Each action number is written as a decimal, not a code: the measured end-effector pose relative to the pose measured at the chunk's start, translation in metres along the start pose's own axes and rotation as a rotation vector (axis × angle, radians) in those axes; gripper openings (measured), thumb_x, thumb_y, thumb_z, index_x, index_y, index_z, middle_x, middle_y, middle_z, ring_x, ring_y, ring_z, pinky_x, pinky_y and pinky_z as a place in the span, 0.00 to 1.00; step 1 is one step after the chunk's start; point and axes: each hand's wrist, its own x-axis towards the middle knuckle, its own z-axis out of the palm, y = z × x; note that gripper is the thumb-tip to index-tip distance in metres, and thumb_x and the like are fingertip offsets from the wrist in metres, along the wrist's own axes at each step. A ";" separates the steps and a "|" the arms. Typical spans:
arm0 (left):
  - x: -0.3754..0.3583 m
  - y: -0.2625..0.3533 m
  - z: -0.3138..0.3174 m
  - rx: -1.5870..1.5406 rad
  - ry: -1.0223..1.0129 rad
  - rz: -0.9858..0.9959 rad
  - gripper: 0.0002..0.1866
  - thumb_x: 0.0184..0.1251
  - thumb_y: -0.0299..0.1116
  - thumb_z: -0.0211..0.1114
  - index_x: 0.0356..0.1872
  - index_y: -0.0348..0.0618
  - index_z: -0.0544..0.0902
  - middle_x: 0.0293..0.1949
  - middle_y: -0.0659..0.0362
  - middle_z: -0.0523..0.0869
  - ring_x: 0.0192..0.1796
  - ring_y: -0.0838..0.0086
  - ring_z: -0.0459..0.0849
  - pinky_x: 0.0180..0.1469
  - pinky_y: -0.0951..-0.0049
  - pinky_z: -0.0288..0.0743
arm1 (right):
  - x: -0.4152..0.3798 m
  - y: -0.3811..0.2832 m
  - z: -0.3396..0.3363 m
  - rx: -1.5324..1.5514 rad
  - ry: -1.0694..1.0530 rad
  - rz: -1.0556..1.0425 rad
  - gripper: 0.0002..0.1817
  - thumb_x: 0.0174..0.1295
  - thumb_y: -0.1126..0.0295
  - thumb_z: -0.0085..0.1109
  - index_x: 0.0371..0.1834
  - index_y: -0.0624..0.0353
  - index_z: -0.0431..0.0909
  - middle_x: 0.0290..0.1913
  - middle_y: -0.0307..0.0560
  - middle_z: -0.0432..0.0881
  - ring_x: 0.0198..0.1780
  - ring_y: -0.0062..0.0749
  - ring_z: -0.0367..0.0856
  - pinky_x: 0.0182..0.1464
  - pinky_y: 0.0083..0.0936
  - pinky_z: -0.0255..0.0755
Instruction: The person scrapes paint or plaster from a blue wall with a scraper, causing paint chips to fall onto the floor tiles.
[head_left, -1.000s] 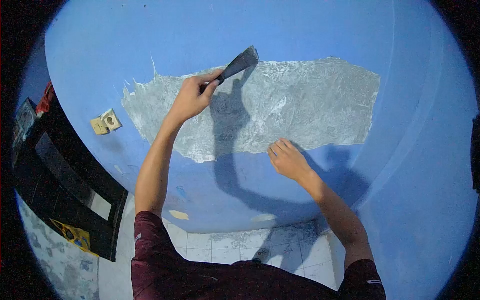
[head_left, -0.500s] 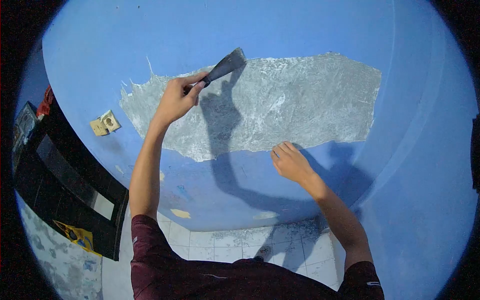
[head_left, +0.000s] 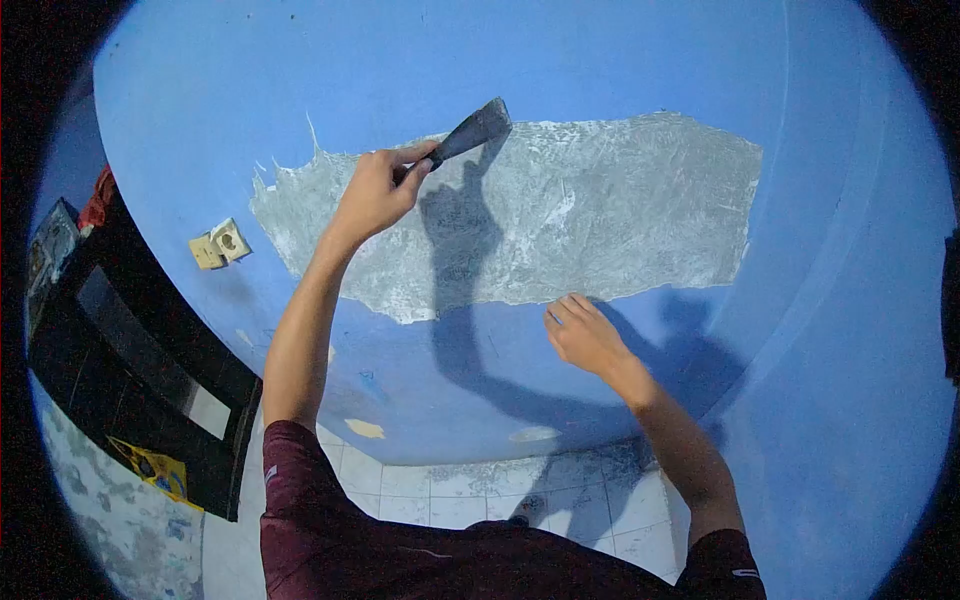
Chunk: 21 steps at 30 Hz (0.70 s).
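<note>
A putty knife (head_left: 478, 128) with a dark, broad blade is gripped by its handle in my left hand (head_left: 383, 195), closed round it. The blade points up and right, its tip at the upper edge of a bare grey patch (head_left: 620, 200) on the blue wall (head_left: 600, 60). My right hand (head_left: 585, 335) is by the patch's lower edge, fingers loosely curled together, and nothing shows in it. White ragged streaks run along the patch's upper left border.
A cream wall socket (head_left: 219, 244), its cover askew, is left of the patch. Dark furniture (head_left: 150, 350) stands at the lower left, with a yellow bag (head_left: 155, 468) against it. White floor tiles (head_left: 455, 508) lie below the wall. My shadow falls across patch and wall.
My left hand has shifted slightly right with the putty knife, its blade moving along the patch's upper edge. The right hand stays nearly in place. The view has shifted a little.
</note>
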 end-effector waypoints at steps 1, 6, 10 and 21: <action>-0.001 0.000 0.000 0.000 -0.001 0.002 0.16 0.70 0.30 0.59 0.56 0.40 0.84 0.15 0.66 0.66 0.20 0.84 0.63 0.23 0.75 0.59 | 0.000 -0.001 0.000 -0.001 0.001 0.002 0.10 0.54 0.70 0.58 0.36 0.64 0.82 0.40 0.48 0.81 0.51 0.40 0.77 0.63 0.37 0.67; -0.001 0.008 0.000 0.050 0.018 0.005 0.16 0.69 0.30 0.60 0.56 0.41 0.84 0.15 0.62 0.66 0.19 0.82 0.61 0.23 0.72 0.59 | 0.002 -0.006 -0.001 -0.026 0.019 -0.028 0.09 0.54 0.70 0.57 0.34 0.63 0.82 0.40 0.47 0.81 0.48 0.40 0.77 0.60 0.37 0.68; 0.000 0.004 0.003 0.055 0.029 0.021 0.16 0.69 0.30 0.60 0.56 0.43 0.84 0.15 0.60 0.67 0.19 0.80 0.62 0.23 0.71 0.59 | 0.007 -0.015 0.001 -0.006 0.029 -0.032 0.09 0.54 0.70 0.57 0.34 0.63 0.82 0.39 0.48 0.81 0.48 0.40 0.78 0.60 0.37 0.68; 0.002 0.009 0.009 0.036 0.063 0.061 0.16 0.68 0.29 0.60 0.55 0.43 0.85 0.15 0.54 0.69 0.18 0.78 0.64 0.23 0.68 0.61 | 0.010 -0.028 0.005 0.004 -0.071 -0.041 0.11 0.57 0.72 0.58 0.39 0.65 0.83 0.43 0.48 0.82 0.51 0.41 0.78 0.62 0.36 0.69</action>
